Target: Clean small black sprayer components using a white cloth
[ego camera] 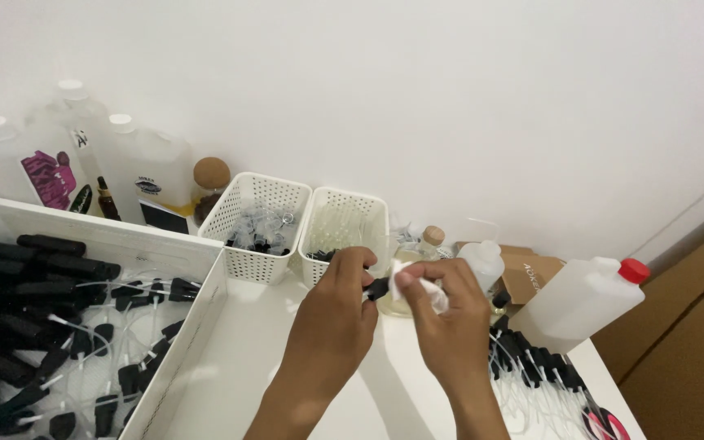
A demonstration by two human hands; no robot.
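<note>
My left hand (336, 314) and my right hand (446, 314) meet over the middle of the white table. The left hand's fingers pinch a small black spray cap (378, 288). A crumpled white tissue (417, 287) sits pinched in my right hand, pressed against the cap's end. Both hands hover just in front of two white perforated baskets (258, 216) (344, 228).
A large white tray (193, 318) at the left holds several black bottles and spray pumps. Clear jugs and a cork-topped jar (209, 183) stand at the back wall. A white jug with a red cap (584, 301), a small bottle (482, 262) and loose pumps (535, 367) lie at the right.
</note>
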